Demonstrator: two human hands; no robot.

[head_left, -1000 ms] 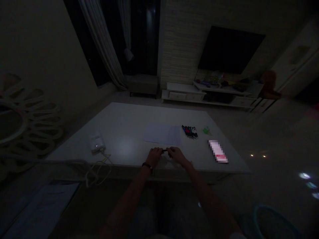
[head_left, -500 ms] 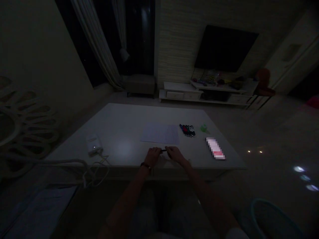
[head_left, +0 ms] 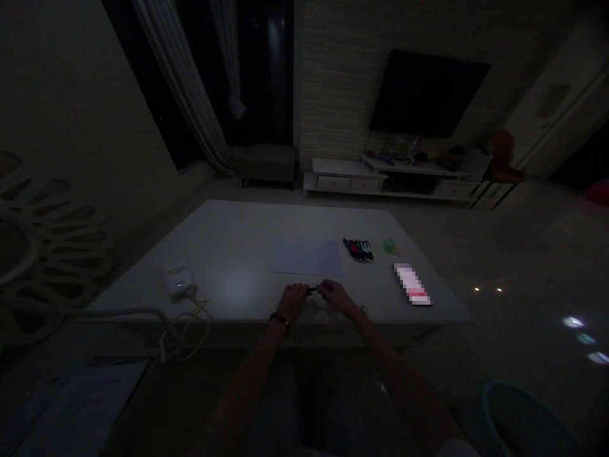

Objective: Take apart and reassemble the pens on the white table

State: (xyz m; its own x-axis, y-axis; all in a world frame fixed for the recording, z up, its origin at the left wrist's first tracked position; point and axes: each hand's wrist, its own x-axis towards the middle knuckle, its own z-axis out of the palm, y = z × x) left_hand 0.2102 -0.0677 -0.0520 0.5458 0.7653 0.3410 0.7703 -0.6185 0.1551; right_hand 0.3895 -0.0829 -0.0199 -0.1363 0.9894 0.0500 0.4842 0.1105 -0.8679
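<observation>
Near the table's front edge, my left hand (head_left: 294, 298) and my right hand (head_left: 333, 296) are closed on the two ends of a slim black pen (head_left: 312, 290). It lies roughly level between them, and the fingers hide most of it. Just beyond the hands, a sheet of paper (head_left: 299, 256) rests flat, with faint writing or lines at its right side. To the right of the paper lies a row of several pens (head_left: 359, 250), dark with some red, blue and white parts. The room is dim, so finer detail is lost.
On the white table (head_left: 247, 222) a phone with a lit screen (head_left: 412, 284) lies at the right, below a small green object (head_left: 389, 245). A white box (head_left: 179, 279) with cables (head_left: 197, 309) sits at the left. A teal-rimmed basket (head_left: 488, 397) stands on the floor, lower right.
Both hands keep their hold on the pen and have barely shifted. The view has moved very slightly; the paper, the row of pens and the phone lie as before.
</observation>
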